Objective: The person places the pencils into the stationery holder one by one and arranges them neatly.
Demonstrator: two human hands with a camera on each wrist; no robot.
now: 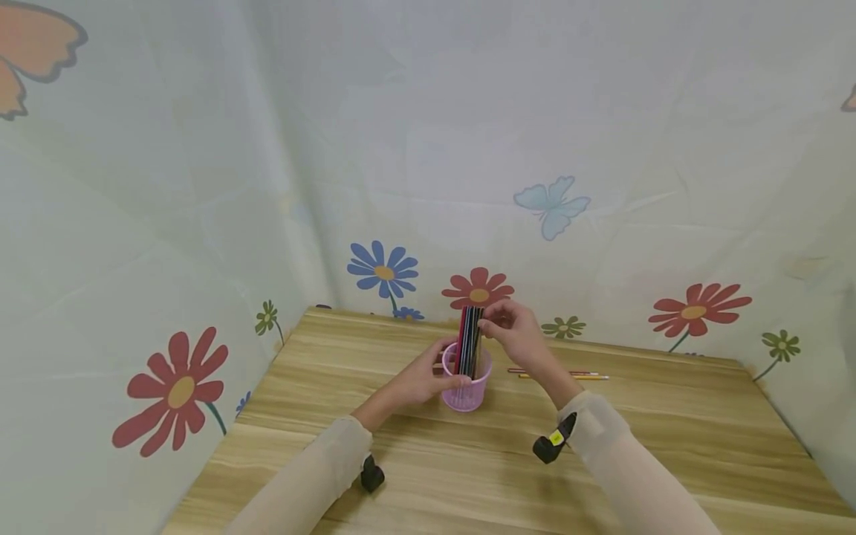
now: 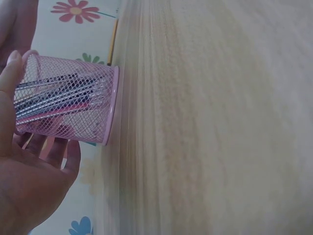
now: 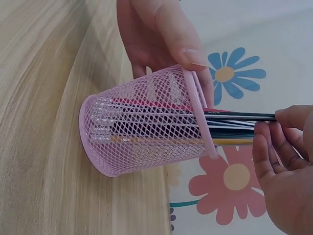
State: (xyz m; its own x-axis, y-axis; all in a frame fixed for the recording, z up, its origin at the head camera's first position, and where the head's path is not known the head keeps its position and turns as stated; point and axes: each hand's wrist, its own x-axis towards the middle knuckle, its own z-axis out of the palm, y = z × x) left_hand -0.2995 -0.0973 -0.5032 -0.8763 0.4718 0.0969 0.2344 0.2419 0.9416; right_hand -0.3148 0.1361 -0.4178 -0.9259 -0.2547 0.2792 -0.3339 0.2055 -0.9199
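A pink mesh pencil cup (image 1: 464, 399) stands upright on the wooden table, holding a bundle of pencils (image 1: 467, 342), mostly black with a red one at the left side. My left hand (image 1: 423, 377) grips the cup near its rim, thumb on the near side and fingers round the far side. Above the rim, my right hand (image 1: 518, 336) pinches the upper end of a black pencil (image 3: 239, 116) between thumb and fingertips. The pencil's lower part is inside the cup, seen through the mesh (image 3: 146, 122) in the right wrist view.
Right of the cup, a red pencil (image 1: 520, 370) and a yellow pencil (image 1: 591, 377) lie side by side on the table (image 1: 455, 475), partly behind my right forearm. A pale curtain (image 1: 428, 148) printed with flowers and butterflies rises along the table's back and sides.
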